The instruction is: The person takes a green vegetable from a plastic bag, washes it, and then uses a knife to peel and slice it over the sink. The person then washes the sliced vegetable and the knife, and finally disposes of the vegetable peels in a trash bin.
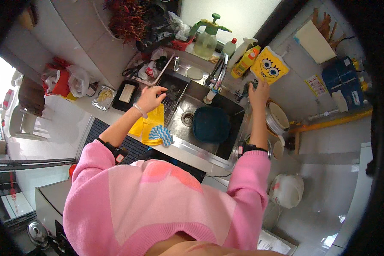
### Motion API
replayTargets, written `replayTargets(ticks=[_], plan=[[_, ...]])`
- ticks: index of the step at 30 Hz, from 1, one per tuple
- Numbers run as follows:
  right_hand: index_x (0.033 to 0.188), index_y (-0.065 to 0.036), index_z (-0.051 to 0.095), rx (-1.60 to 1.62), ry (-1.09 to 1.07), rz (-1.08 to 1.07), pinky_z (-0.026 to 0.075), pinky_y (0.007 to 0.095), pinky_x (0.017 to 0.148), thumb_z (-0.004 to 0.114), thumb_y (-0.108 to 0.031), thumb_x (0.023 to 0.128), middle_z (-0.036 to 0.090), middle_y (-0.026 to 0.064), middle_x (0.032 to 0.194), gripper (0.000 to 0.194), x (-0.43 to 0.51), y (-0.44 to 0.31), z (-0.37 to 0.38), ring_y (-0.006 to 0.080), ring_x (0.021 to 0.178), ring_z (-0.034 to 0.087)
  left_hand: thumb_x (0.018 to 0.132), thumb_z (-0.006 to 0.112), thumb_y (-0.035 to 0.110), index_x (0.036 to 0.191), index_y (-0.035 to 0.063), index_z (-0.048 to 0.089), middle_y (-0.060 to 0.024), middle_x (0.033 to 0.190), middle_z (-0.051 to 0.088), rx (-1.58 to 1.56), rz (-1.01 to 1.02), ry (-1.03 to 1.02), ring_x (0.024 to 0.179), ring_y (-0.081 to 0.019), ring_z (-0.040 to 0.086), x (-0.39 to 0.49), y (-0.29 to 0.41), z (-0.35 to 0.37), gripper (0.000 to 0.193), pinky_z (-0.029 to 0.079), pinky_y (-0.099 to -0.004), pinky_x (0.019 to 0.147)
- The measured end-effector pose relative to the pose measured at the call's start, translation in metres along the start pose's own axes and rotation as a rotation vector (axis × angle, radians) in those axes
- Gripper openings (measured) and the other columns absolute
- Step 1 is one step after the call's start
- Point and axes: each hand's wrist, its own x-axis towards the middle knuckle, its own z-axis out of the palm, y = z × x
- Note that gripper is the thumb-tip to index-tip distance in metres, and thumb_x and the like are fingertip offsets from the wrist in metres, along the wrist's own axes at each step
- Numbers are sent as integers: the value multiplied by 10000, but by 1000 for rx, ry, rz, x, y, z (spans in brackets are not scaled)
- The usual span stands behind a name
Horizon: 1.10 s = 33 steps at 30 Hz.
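My right hand is raised at the lower edge of a yellow cartoon-face sponge or cloth by the right wall; its fingertips touch or overlap that edge, and I cannot tell whether they grip it. My left hand hovers with bent fingers above the sink's left side, nothing seen in it. Below it, yellow rubber gloves and a blue-and-white zigzag cloth lie on the counter edge. A dark plastic basin sits in the steel sink, under the faucet.
Behind the sink stand a pump sprayer and a yellow detergent bottle. A black tray and foil with food lie left. Stacked pots stand right of the sink, with a white container lower down.
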Motion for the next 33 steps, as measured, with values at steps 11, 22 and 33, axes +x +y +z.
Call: replayTargets(ticks=[11,22,33], plan=[[999,-46,619,885,-90,-383,510,374,729,667,-56,802,606,133,981,204,3,-312,41,309,854,622,868,601,145,1078,0,643,-114,991,688,-225,-194,128,892,-212,653,0,-83,-31,258,501,-304,808],[974,-113,698,618,133,-240,441,423,918,698,-75,730,639,91,1112,247,78,-424,201,308,1076,549,870,591,169,1043,12,656,-132,935,686,-361,-364,160,869,-227,656,-56,-161,-80,243,504,-318,781],[872,-45,623,547,90,-428,433,409,926,604,-8,791,639,104,802,91,42,-348,154,275,835,613,903,556,135,1031,-25,649,-104,875,688,-625,-345,-50,831,-158,664,-18,-160,-77,226,510,-266,725]])
